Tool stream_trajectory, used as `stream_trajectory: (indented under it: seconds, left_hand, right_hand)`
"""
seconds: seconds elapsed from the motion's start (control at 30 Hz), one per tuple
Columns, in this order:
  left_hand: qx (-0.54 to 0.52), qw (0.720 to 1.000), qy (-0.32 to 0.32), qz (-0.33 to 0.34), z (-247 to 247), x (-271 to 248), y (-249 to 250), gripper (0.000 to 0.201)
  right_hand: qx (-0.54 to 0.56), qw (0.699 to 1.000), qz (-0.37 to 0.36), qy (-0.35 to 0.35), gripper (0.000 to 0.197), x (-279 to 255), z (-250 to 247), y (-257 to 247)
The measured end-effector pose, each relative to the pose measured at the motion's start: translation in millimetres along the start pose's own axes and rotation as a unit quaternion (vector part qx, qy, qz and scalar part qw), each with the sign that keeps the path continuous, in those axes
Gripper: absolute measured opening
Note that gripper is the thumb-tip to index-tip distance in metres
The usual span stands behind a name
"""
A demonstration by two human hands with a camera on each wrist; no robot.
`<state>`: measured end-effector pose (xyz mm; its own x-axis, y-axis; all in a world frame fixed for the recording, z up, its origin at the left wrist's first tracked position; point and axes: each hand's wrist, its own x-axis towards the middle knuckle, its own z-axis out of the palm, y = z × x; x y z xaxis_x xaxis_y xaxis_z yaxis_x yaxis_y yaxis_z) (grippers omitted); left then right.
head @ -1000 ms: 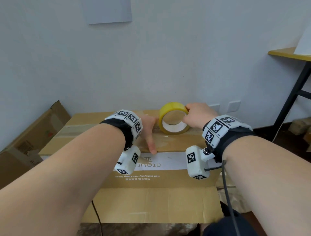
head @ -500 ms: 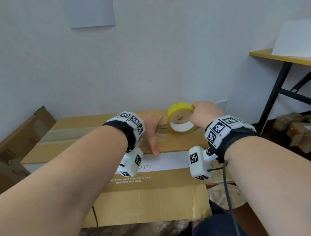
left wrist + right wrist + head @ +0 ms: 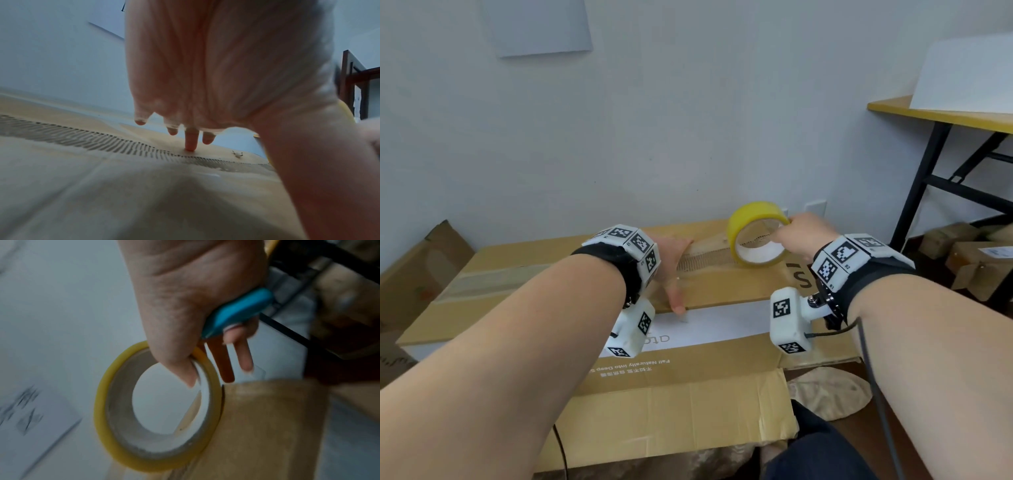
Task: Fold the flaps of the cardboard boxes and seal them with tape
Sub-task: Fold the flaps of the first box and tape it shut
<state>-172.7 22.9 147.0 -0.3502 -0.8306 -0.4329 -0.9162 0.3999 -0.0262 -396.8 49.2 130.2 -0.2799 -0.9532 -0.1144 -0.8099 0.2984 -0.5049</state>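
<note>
A large cardboard box (image 3: pixel 524 270) lies before me with its top flaps folded shut and clear tape running along the seam (image 3: pixel 702 262). My left hand (image 3: pixel 674 270) lies flat on the taped seam, fingers straight; in the left wrist view a fingertip (image 3: pixel 190 146) presses the cardboard. My right hand (image 3: pixel 801 236) grips a yellow tape roll (image 3: pixel 756 234) standing on edge on the box, thumb inside the core. In the right wrist view the same hand also holds a blue-handled cutter (image 3: pixel 238 313) beside the roll (image 3: pixel 156 412).
A flattened cardboard sheet (image 3: pixel 671 418) lies in front of the box. More cardboard (image 3: pixel 421 270) leans at the left. A yellow-topped table (image 3: pixel 941 116) with black legs stands at the right, with small boxes (image 3: pixel 972 263) on the floor beneath. The wall is right behind the box.
My right hand has drawn the tape roll rightward along the seam, laying more tape. The left hand stays pressing on the seam. The head view has shifted to the right.
</note>
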Motion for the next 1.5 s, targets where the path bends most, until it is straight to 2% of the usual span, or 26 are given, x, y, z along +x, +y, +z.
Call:
stream_trajectory:
  seconds: [0.07,0.13,0.2,0.33,0.4,0.47,0.53,0.7,0.77,0.9,1.03,1.13,1.2,1.27,1.4,1.5]
  left_hand:
    - [-0.008,1.000,0.000,-0.001,0,0,-3,0.126]
    - [-0.007,1.000,-0.001,-0.001,-1,-1,-3,0.130]
    - [0.009,1.000,-0.007,-0.006,-2,0,-4,0.135]
    - [0.006,1.000,-0.010,-0.003,-5,3,-6,0.142]
    - [-0.027,0.999,-0.003,0.022,-6,3,-5,0.137]
    - [-0.073,0.995,0.002,0.065,-4,1,-2,0.124]
    - [-0.100,0.991,0.005,0.085,0,-2,0,0.116]
    - [-0.104,0.990,0.003,0.095,1,-8,-2,0.115]
    - [-0.096,0.992,0.002,0.087,3,-10,-2,0.119]
    - [-0.030,0.999,-0.010,0.040,8,-8,-3,0.142]
    - [-0.024,0.999,-0.004,0.035,9,-7,-5,0.153]
    - [-0.002,1.000,-0.004,0.025,8,-9,-2,0.138]
    - [0.028,1.000,-0.006,0.010,7,-8,1,0.132]
    - [0.044,0.999,-0.010,0.004,4,-6,2,0.135]
    - [0.067,0.998,-0.022,-0.007,0,-4,2,0.143]
    - [0.072,0.997,-0.025,-0.011,-1,-4,4,0.142]
  right_hand:
    - [0.111,0.992,0.028,-0.048,0.015,-1,8,1]
    - [0.151,0.987,0.039,-0.040,0.013,-1,10,1]
    - [0.156,0.986,0.049,-0.035,0.015,1,10,-2]
    - [0.167,0.982,0.063,-0.065,0.033,-3,10,-19]
    - [0.166,0.981,0.047,-0.084,0.026,-8,17,-31]
    - [0.156,0.983,0.036,-0.089,0.016,-9,26,-42]
    - [0.158,0.984,0.032,-0.081,0.018,-7,31,-46]
    - [0.180,0.981,0.041,-0.054,0.013,-1,36,-43]
    - [0.174,0.983,0.039,-0.048,0.016,-1,37,-42]
    - [0.171,0.984,0.031,-0.042,0.021,-1,38,-41]
    - [0.158,0.986,0.009,-0.045,0.011,-2,38,-38]
    - [0.119,0.991,-0.032,-0.042,0.012,-4,33,-33]
    - [0.057,0.995,-0.080,-0.012,0.013,-4,27,-31]
    - [-0.004,0.993,-0.112,0.029,0.014,-3,20,-29]
    - [-0.039,0.984,-0.144,0.099,0.007,2,7,-22]
    - [-0.089,0.977,-0.149,0.127,0.021,3,-8,-13]
